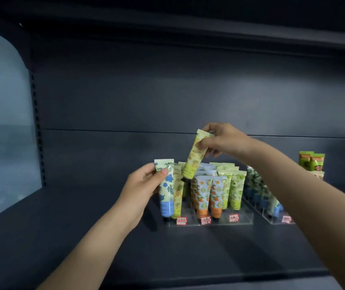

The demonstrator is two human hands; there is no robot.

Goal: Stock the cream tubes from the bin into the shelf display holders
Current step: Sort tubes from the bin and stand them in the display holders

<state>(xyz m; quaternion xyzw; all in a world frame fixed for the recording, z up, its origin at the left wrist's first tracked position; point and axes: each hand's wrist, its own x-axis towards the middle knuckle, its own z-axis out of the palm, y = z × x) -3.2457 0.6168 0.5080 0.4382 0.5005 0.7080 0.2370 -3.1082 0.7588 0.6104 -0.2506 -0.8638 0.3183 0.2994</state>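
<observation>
Stock record, one dark shelf (73,231) bay, seen from the aisle.

1. Clear acrylic display holder (246,218): stands right of the shelf's middle, set back from the front edge. Rows of upright tubes fill it: orange-patterned tubes (204,195) in the front centre, lime-green tubes (235,189) at its right side. Red price tags (181,220) line its front lip.
2. Second acrylic holder (271,220): just beside the first, toward the shelf's right edge, partly hidden behind the right forearm; it carries dark green and blue tubes (253,181).
3. Blue-flowered cream tube (166,191): upright, cap down, at the first holder's front left corner. The left hand (142,185) grips its upper part, fingers (163,171) curled round it.
4. Yellow-green cream tube (195,158): tilted, cap down, in the air over the holder's back left rows. The right hand (226,141) pinches its crimped top end between thumb and fingers (206,144).
5. Green packets (312,162): stacked near the shelf's back right corner, well apart from both hands.

Room: a broad stretch of shelf surface runs from the holder to the left edge, another to the front edge. The upper shelf (188,32) sits well above both hands.
</observation>
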